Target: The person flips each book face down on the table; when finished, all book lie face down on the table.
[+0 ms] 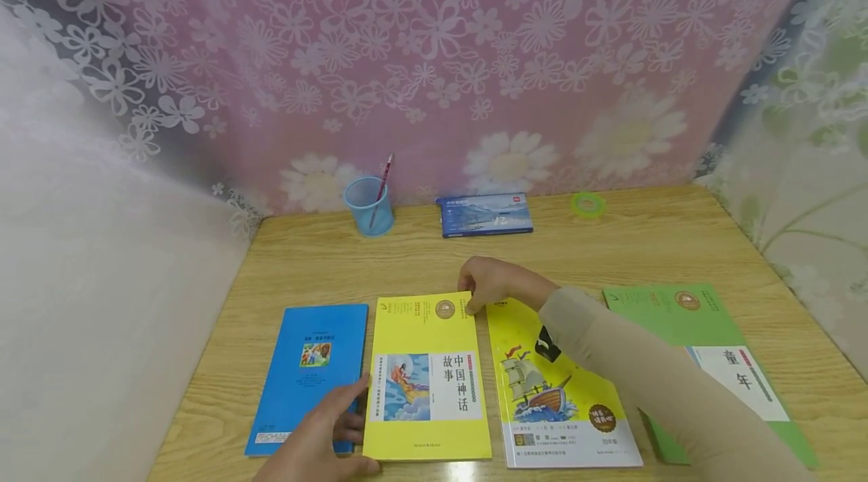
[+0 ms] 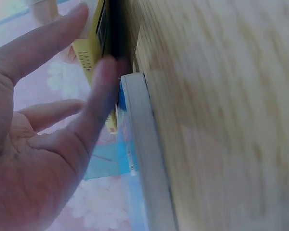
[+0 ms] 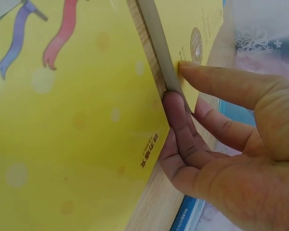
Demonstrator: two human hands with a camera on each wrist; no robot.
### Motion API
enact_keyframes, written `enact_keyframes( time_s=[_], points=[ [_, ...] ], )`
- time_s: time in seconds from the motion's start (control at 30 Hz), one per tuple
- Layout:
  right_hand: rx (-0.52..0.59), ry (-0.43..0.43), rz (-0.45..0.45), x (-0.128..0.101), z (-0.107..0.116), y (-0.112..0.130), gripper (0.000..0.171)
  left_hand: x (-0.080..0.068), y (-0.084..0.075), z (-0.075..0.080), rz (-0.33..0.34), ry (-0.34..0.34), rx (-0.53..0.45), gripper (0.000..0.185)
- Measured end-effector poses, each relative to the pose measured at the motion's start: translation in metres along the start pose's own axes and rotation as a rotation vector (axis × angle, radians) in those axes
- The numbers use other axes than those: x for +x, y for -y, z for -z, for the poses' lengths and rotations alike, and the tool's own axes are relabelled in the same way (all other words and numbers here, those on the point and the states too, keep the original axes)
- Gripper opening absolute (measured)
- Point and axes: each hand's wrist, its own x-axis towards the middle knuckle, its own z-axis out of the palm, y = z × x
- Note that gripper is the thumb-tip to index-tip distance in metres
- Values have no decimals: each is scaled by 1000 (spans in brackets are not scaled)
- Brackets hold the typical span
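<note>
Four books lie in a row on the wooden table: a blue book, a yellow book, a yellow ship book and a green book. My right hand pinches the far right corner of the yellow book, thumb on its cover and fingers against its edge beside the ship book. My left hand lies over the blue book's near corner. Its straight fingers touch the yellow book's left edge next to the blue book.
At the back of the table stand a blue pen cup with a pencil, a flat blue box and a green tape roll. Floral curtains close in the back and both sides.
</note>
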Motion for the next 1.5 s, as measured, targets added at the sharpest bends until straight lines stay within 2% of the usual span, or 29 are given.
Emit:
enact_keyframes(
  time_s=[0.13, 0.37, 0.5, 0.67, 0.73, 0.87, 0.97, 1.07, 1.2, 1.3, 1.4, 1.5],
  points=[
    [11, -10, 8, 0, 1, -2, 22, 0, 7, 1, 22, 12, -221, 119],
    [60, -23, 22, 2, 1, -6, 20, -3, 9, 7, 7, 35, -401, 110],
    [107, -30, 22, 2, 3, -7, 25, -7, 7, 12, -2, 51, -446, 100],
    [175, -10, 54, 1, 6, -9, 49, -14, 3, 21, -28, 52, -465, 92],
    [210, 30, 84, -1, 7, -10, 47, -16, 2, 24, -49, 68, -480, 88],
    [268, 96, 142, -3, 11, -15, 29, -21, 1, 29, -112, 84, -491, 81],
    [249, 87, 186, -5, 16, -18, 24, -23, 1, 31, -133, 47, -494, 77],
    [242, 88, 217, -9, 22, -21, 23, -26, 0, 35, -118, 4, -512, 75],
    [420, 168, 216, -13, 31, -24, 31, -32, -5, 38, -86, -84, -487, 72],
    [589, 219, 162, -15, 36, -25, 36, -37, -10, 38, -72, -177, -442, 67],
    [664, 231, 123, -18, 41, -24, 37, -41, -14, 38, -115, -241, -391, 60],
    [728, 247, 111, -21, 47, -24, 37, -44, -18, 37, -198, -294, -315, 52]
  ],
)
